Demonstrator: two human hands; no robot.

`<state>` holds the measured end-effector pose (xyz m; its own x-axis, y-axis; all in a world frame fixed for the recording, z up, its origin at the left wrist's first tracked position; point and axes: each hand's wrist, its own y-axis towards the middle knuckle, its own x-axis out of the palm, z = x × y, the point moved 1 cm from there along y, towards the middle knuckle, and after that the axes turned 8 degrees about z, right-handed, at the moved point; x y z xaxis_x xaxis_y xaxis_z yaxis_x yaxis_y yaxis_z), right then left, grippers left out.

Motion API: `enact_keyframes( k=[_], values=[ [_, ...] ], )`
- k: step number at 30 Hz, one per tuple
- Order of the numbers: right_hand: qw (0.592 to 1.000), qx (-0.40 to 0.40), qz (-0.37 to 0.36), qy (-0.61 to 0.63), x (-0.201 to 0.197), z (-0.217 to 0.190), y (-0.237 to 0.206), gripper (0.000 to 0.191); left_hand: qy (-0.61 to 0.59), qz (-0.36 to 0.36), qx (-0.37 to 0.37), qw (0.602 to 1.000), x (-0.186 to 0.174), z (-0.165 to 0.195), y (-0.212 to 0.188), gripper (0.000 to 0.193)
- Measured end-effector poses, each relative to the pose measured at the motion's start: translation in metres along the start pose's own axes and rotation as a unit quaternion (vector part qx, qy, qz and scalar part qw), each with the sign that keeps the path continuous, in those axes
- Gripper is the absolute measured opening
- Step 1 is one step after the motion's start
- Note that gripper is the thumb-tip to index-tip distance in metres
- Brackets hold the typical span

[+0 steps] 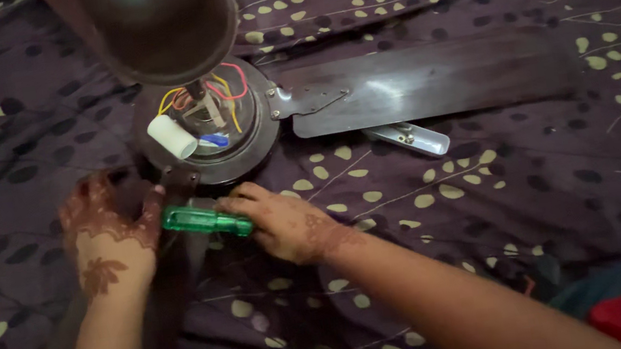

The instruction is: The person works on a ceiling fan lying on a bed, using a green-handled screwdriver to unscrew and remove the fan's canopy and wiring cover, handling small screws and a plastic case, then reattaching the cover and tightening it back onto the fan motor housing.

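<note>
The light, stiff green-handled screwdriver (207, 220), lying at 6 o'clock of the ceiling fan motor (209, 124), is gripped at its smooth handle by the right hand (285, 223), while the blade bracket (178, 179) is pressed by the left hand (107, 229).

Dim, warm indoor light; glare spot on fan canopy (156, 17) (close, blurred); corners dark.
</note>
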<state>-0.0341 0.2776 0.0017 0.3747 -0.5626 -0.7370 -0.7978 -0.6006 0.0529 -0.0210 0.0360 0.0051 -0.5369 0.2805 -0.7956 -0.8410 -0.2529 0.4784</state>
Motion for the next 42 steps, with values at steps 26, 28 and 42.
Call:
enact_keyframes(
  k=[26,28,42],
  values=[
    [0.952,0.24,0.116,-0.15,-0.177,0.101,-0.089,0.032,-0.709,-0.049,-0.351,0.61,0.002,0.141,-0.044,0.058],
    [0.943,0.277,0.133,-0.125,-0.177,0.115,-0.092,0.031,-0.706,-0.054,-0.34,0.618,0.005,0.143,-0.045,0.057],
    [0.954,0.169,0.091,-0.231,-0.151,0.121,-0.086,0.024,-0.672,-0.125,-0.349,0.641,0.002,0.155,-0.029,0.06]
  ],
)
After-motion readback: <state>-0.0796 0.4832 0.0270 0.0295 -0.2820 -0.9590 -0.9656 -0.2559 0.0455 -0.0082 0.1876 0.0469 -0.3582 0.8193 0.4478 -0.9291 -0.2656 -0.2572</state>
